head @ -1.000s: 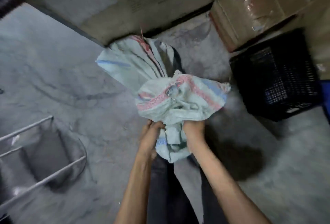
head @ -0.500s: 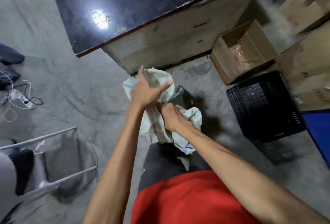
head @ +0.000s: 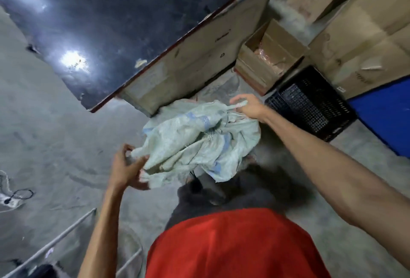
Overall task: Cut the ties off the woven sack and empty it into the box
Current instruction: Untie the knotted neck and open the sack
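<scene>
A pale woven sack (head: 195,144) with faded blue stripes hangs crumpled between my two hands, above the concrete floor in front of my legs. My left hand (head: 126,169) pinches its lower left corner. My right hand (head: 246,107) grips its upper right edge, further away. The cloth is stretched loosely between them. An open cardboard box (head: 266,64) with pinkish packets inside stands at the upper right, beside the table. No tie or cutting tool shows.
A dark-topped table (head: 133,33) with a pale side panel stands just beyond the sack. A black plastic crate (head: 310,104) sits right of it, large cartons (head: 363,33) and a blue surface (head: 386,118) behind. A metal frame (head: 66,242) and cables (head: 15,195) lie left.
My hands have moved apart from a bunched grip and now spread the sack wide, left hand low, right hand far. The camera has tilted further up.
</scene>
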